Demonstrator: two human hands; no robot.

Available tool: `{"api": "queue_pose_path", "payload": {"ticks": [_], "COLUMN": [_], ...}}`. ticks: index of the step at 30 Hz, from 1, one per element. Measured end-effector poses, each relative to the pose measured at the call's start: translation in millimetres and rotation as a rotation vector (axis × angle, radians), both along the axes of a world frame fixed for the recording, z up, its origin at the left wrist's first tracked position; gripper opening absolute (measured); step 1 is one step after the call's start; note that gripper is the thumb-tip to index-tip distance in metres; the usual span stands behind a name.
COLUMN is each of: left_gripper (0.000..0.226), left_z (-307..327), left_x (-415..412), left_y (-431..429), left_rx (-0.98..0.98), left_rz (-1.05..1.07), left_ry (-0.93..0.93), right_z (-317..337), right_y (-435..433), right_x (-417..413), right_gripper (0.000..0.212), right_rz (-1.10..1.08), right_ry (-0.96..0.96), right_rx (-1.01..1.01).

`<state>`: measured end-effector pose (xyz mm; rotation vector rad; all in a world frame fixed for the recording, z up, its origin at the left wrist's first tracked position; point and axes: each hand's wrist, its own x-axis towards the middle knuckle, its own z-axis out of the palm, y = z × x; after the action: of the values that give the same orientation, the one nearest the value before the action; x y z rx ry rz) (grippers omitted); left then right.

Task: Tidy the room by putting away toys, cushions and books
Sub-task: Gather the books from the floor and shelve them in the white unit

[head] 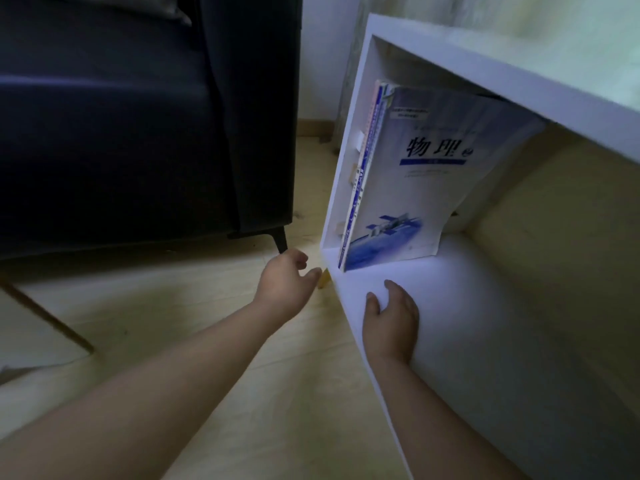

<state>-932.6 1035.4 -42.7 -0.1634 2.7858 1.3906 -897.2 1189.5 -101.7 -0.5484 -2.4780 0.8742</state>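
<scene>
A white open shelf unit (433, 53) stands on the wooden floor at the right. Inside it, a few books lean against the left wall; the front one is a pale blue textbook (426, 178) with dark characters on its cover. My right hand (391, 317) rests on the shelf's white bottom board, fingers relaxed, a short way in front of the books. My left hand (285, 280) hovers over the floor just outside the shelf's left corner, fingers loosely curled, holding nothing.
A dark sofa (138, 126) with a black leg (280, 241) fills the upper left, close to the shelf. A pale flat board with a brown edge (41, 327) lies on the floor at the far left. Light wooden floor (277, 393) spreads between them.
</scene>
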Motion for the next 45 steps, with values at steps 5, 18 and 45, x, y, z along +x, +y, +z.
{"api": "queue_pose_path", "payload": {"ticks": [5, 18, 45], "left_gripper": [0.045, 0.045, 0.041], "left_z": [20, 19, -4], "left_x": [26, 60, 23], "left_y": [-18, -41, -23], "left_rx": [-0.08, 0.008, 0.07], "left_rz": [-0.06, 0.0, 0.012], "left_ry": [-0.04, -0.061, -0.053], "right_z": [14, 103, 81], "right_y": [-3, -16, -8], "right_x": [28, -16, -50], "right_gripper": [0.043, 0.091, 0.082], "right_rz": [0.071, 0.189, 0.324], "right_ry": [-0.086, 0.26, 0.156], "right_rx": [0.002, -0.521, -0.481]}}
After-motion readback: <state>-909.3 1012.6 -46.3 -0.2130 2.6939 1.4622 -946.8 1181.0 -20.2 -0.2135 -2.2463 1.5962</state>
